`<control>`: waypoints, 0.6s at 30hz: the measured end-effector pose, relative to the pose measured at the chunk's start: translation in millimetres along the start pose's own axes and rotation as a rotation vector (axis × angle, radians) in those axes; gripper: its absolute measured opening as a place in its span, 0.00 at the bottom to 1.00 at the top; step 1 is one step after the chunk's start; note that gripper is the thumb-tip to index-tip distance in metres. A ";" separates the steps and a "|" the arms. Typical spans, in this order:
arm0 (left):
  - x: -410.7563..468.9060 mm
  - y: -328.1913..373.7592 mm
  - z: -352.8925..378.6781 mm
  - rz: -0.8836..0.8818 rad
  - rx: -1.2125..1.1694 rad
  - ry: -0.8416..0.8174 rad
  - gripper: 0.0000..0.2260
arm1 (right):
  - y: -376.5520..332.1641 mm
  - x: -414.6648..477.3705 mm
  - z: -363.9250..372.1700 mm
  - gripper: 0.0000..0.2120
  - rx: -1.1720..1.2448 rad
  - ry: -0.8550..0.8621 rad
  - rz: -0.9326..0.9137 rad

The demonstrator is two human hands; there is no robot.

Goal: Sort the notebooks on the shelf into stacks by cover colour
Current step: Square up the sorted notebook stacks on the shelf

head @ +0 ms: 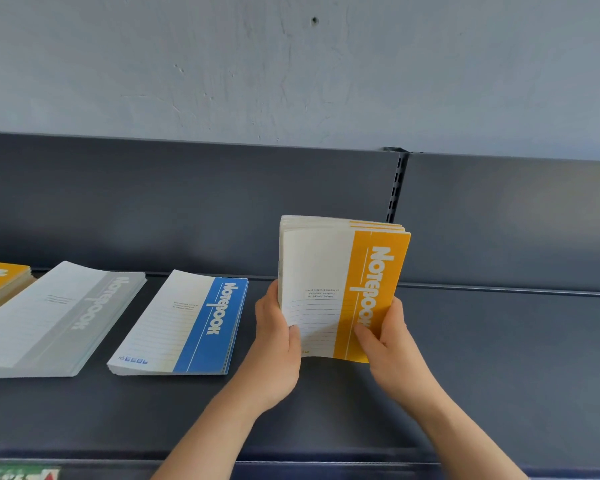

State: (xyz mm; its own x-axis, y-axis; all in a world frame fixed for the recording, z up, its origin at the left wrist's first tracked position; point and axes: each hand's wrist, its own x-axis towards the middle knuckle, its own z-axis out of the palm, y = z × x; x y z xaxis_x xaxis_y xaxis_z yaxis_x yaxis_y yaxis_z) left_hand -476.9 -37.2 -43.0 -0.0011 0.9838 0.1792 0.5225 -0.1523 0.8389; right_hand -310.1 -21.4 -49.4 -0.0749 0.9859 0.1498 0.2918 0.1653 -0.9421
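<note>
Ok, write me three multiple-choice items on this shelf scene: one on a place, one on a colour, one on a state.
1. Where does the blue stack lie?
A) left of the held bundle
B) right of it
C) behind it

2. What colour is the held bundle's band?
A) green
B) orange
C) red

3. How is the held bundle?
A) lying flat
B) upright in both hands
C) in one hand only

Answers:
1 A, it lies flat between the grey stack and the left hand.
2 B, the band with "Notebook" is orange.
3 B, the left hand and the right hand grip its lower sides.
</note>
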 end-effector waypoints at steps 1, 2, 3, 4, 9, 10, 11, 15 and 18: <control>0.7 0.5 0.2 0.005 0.029 0.021 0.25 | -2.2 0.5 -1.2 0.13 -0.026 0.013 -0.010; 1.0 0.8 0.2 0.015 0.051 0.038 0.25 | -4.4 0.4 -2.3 0.13 -0.047 0.021 -0.022; 1.2 0.0 0.6 0.021 0.065 0.045 0.26 | -5.3 0.6 -3.0 0.13 -0.063 0.025 -0.032; 1.3 -1.6 0.7 0.018 0.070 0.041 0.26 | -5.0 0.7 -3.3 0.13 -0.074 0.022 -0.036; 0.5 -8.8 -0.5 -0.005 0.167 -0.008 0.26 | -0.6 -0.2 -2.3 0.13 -0.156 -0.057 -0.004; 1.3 -7.2 -1.6 -0.005 0.169 0.000 0.25 | -1.2 0.5 -3.0 0.13 -0.164 -0.053 0.002; 2.5 -4.2 -3.3 -0.004 0.163 0.008 0.24 | -2.8 1.7 -4.0 0.13 -0.168 -0.043 0.009; 7.0 7.7 -16.3 -0.063 0.057 0.002 0.17 | -12.1 7.9 -13.4 0.14 -0.163 -0.025 0.070; 8.5 5.4 -22.5 -0.153 -0.044 0.010 0.12 | -16.5 10.3 -19.0 0.10 -0.122 -0.067 0.158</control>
State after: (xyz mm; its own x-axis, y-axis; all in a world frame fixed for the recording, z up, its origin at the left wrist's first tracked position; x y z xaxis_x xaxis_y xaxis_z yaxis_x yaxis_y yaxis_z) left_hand -493.3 -31.8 -25.5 -0.0864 0.9949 0.0525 0.4776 -0.0049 0.8786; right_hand -297.5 -13.4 -26.6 -0.0817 0.9964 -0.0210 0.4183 0.0151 -0.9082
